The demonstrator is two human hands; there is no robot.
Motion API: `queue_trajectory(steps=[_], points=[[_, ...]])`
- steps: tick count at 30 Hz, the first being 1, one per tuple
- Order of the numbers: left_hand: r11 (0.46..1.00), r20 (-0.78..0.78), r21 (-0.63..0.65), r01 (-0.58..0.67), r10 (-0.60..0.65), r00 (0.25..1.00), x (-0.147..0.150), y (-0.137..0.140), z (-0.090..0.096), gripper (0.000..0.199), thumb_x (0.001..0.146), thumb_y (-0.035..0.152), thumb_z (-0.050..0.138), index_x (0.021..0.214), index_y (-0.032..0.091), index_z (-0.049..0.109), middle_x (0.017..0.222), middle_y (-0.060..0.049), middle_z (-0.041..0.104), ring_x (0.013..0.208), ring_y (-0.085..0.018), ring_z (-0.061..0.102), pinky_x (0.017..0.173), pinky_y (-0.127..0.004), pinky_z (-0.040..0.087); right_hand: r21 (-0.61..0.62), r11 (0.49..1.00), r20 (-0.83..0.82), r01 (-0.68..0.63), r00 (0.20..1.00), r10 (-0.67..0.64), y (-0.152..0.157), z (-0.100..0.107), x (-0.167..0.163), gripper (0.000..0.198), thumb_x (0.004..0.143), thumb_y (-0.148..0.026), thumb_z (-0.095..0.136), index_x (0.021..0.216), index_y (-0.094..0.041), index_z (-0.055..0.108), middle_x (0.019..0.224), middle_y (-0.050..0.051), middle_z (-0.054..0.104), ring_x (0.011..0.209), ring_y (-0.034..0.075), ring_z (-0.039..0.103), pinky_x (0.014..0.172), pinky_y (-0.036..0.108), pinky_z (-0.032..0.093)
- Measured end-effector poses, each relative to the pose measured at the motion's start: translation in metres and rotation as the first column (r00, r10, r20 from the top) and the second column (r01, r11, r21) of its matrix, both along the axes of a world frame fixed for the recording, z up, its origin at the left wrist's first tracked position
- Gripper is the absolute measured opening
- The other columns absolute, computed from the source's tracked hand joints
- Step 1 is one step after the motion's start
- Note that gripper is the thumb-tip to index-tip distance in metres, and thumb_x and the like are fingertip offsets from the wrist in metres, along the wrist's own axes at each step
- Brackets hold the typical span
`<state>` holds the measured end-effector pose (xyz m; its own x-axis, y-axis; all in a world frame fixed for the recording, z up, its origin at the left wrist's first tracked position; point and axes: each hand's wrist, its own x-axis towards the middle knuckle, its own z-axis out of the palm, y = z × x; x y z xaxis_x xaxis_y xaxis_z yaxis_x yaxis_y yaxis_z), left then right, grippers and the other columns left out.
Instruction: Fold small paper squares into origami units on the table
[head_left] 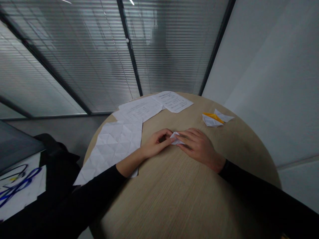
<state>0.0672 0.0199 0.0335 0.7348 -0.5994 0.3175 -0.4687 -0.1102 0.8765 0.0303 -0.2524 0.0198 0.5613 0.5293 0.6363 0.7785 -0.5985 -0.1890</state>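
Observation:
A small piece of folded white paper [175, 138] is between my two hands, low over the middle of the round table. My left hand [157, 142] pinches its left side, thumb in front and fingers curled behind. From the right, my right hand [199, 146] presses its bent fingers onto the same piece, covering part of it. Its exact folded shape is partly hidden by the fingers. Beyond my right hand lie folded paper boats [213, 124], white with a yellow part between them. Near my left forearm is a creased white sheet [117, 139].
Printed sheets [171, 101] overlap at the far edge of the wooden table [159, 199]. At lower left, a black chair [57, 169] stands near papers with blue cord [20, 186]. Glass with blinds [99, 59] rises behind; a white wall [274, 83] borders the right.

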Motion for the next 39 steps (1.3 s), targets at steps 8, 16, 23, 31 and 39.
queue_trajectory(steps=[8,16,23,31,39], points=[[0.995,0.099,0.062,-0.081,0.074,0.992,-0.007,-0.003,-0.003,0.041,0.106,0.058,0.084,0.116,0.02,0.072,0.1,-0.005,0.078,0.084,-0.018,0.072,0.079,-0.033,0.061,0.002,1.0,-0.054,0.027,0.998,-0.027,0.006,-0.003,-0.001,0.033,0.119,-0.031,0.065,0.149,-0.032,0.08,0.119,0.009,0.092,0.106,0.03,0.085,0.125,0.062,0.061],[0.961,0.319,0.187,-0.205,0.138,0.938,-0.011,-0.005,0.002,0.023,0.104,0.045,0.075,0.103,0.022,0.07,0.083,-0.001,0.075,0.071,-0.018,0.069,0.072,-0.033,0.054,0.112,0.991,-0.109,0.075,0.992,-0.063,0.013,-0.006,-0.001,0.035,0.113,-0.025,0.07,0.146,-0.031,0.079,0.126,0.01,0.09,0.111,0.032,0.085,0.119,0.059,0.063],[0.949,0.289,0.156,-0.274,0.221,0.932,-0.014,-0.007,-0.007,0.018,0.098,0.032,0.074,0.112,0.024,0.066,0.08,0.002,0.071,0.07,-0.017,0.065,0.067,-0.029,0.048,0.28,0.951,-0.263,0.132,0.963,-0.056,0.021,-0.004,-0.003,0.028,0.107,-0.019,0.069,0.131,-0.031,0.079,0.11,0.006,0.089,0.099,0.028,0.084,0.093,0.043,0.068],[0.991,0.04,-0.097,-0.09,0.095,0.995,-0.003,0.002,-0.009,0.02,0.102,0.03,0.075,0.12,0.022,0.072,0.103,-0.004,0.077,0.087,-0.017,0.071,0.081,-0.03,0.056,0.522,0.845,-0.445,0.116,0.882,0.154,0.01,-0.013,0.009,0.023,0.105,-0.025,0.071,0.123,-0.033,0.084,0.122,0.004,0.09,0.111,0.026,0.086,0.097,0.041,0.069],[0.976,-0.061,-0.115,-0.184,0.178,0.982,-0.006,-0.007,-0.006,0.034,0.095,0.043,0.096,0.105,0.019,0.073,0.092,-0.003,0.075,0.082,-0.015,0.069,0.082,-0.03,0.055,0.467,0.882,-0.426,0.058,0.889,0.167,0.011,0.001,-0.001,0.028,0.105,-0.022,0.07,0.123,-0.034,0.087,0.125,0.003,0.091,0.118,0.027,0.086,0.108,0.045,0.066]])
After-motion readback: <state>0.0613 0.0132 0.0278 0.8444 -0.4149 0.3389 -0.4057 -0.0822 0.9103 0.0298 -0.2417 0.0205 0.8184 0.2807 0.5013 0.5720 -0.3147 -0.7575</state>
